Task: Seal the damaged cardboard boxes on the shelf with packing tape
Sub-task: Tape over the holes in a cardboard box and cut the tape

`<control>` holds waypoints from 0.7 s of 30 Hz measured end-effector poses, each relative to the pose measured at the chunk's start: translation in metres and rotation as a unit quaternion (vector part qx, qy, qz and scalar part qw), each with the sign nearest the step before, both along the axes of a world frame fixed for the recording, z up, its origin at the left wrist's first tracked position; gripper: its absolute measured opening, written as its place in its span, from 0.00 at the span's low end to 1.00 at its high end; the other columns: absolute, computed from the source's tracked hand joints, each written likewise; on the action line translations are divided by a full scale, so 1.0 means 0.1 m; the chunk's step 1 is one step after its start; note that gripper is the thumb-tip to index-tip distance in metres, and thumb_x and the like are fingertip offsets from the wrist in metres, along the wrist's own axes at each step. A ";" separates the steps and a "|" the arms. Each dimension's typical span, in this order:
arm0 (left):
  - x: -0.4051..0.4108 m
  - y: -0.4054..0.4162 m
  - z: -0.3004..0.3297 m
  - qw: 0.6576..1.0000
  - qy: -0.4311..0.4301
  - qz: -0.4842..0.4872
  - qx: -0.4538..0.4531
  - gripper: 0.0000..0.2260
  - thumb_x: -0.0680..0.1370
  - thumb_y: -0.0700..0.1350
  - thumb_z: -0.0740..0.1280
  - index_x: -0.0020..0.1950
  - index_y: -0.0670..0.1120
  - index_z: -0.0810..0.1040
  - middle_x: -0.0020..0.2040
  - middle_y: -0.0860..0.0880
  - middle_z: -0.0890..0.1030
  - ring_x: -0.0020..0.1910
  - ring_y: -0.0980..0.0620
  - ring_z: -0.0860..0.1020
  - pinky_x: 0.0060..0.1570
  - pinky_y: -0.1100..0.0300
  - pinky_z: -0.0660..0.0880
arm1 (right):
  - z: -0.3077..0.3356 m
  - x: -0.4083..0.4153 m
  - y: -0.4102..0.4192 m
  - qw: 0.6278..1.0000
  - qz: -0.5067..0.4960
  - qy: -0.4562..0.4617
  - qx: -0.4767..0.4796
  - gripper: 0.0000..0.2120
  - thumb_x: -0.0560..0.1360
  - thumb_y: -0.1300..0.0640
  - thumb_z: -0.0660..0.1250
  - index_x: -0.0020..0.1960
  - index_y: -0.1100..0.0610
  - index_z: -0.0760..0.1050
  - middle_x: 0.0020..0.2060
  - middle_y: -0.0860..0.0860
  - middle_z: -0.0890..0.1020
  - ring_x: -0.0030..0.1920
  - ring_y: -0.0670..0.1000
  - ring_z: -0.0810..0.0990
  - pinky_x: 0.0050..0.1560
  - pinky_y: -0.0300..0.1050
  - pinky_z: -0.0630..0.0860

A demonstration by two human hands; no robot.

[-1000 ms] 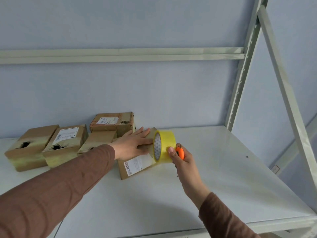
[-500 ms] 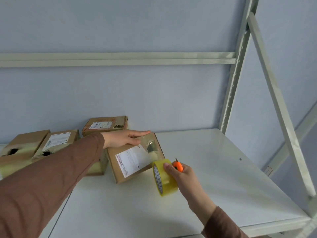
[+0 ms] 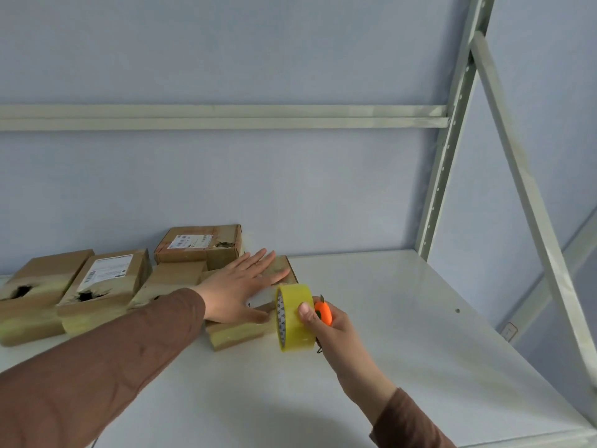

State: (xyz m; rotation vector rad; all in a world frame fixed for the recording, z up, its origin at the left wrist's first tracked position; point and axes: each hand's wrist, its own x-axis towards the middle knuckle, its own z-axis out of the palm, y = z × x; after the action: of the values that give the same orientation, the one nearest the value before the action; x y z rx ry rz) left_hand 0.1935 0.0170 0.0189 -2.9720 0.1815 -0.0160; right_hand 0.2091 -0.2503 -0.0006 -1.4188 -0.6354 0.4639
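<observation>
Left hand (image 3: 240, 287) lay flat, fingers straight, pressing the nearest cardboard box (image 3: 240, 333) on the white shelf (image 3: 387, 334). Right hand (image 3: 329, 328) gripped the yellow tape roll (image 3: 295, 318) plus an orange cutter (image 3: 324, 312), right beside that box. Two boxes (image 3: 97, 292) at left had torn holes — insides too dark to see.

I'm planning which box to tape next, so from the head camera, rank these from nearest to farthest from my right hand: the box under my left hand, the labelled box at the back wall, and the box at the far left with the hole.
From the right hand:
1. Box under the left hand, just left.
2. Labelled box at the back wall.
3. Holed box at far left.
</observation>
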 end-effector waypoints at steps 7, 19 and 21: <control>0.01 -0.03 0.05 0.992 0.051 -0.041 -0.105 0.31 0.83 0.56 0.63 0.83 0.63 0.51 0.84 0.59 0.43 0.81 0.59 0.35 0.81 0.52 0.37 | 0.04 0.03 -0.03 0.998 0.063 -0.011 0.020 0.09 0.74 0.42 0.73 0.50 0.44 0.81 0.41 0.43 0.81 0.41 0.46 0.72 0.42 0.39 0.67; -0.07 -0.08 -0.08 0.996 0.037 -0.060 -0.044 0.27 0.89 0.48 0.48 0.77 0.76 0.40 0.84 0.55 0.41 0.82 0.52 0.36 0.81 0.51 0.37 | -0.19 -0.29 -0.12 0.989 0.014 0.137 -0.053 0.06 0.79 0.55 0.72 0.46 0.58 0.81 0.39 0.52 0.81 0.38 0.51 0.78 0.36 0.40 0.74; -0.10 -0.08 -0.10 0.997 0.020 -0.068 -0.027 0.29 0.88 0.45 0.47 0.77 0.75 0.39 0.84 0.55 0.41 0.82 0.52 0.37 0.81 0.51 0.39 | -0.20 -0.35 -0.12 0.988 0.012 0.144 -0.061 0.13 0.75 0.51 0.75 0.47 0.62 0.80 0.38 0.53 0.80 0.39 0.52 0.77 0.36 0.40 0.73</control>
State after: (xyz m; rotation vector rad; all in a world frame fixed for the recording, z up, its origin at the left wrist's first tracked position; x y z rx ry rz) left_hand 0.1836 0.0093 0.0091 -3.0092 0.3942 0.0238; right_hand 0.1746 -0.2623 -0.0209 -1.4256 -0.3953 0.7215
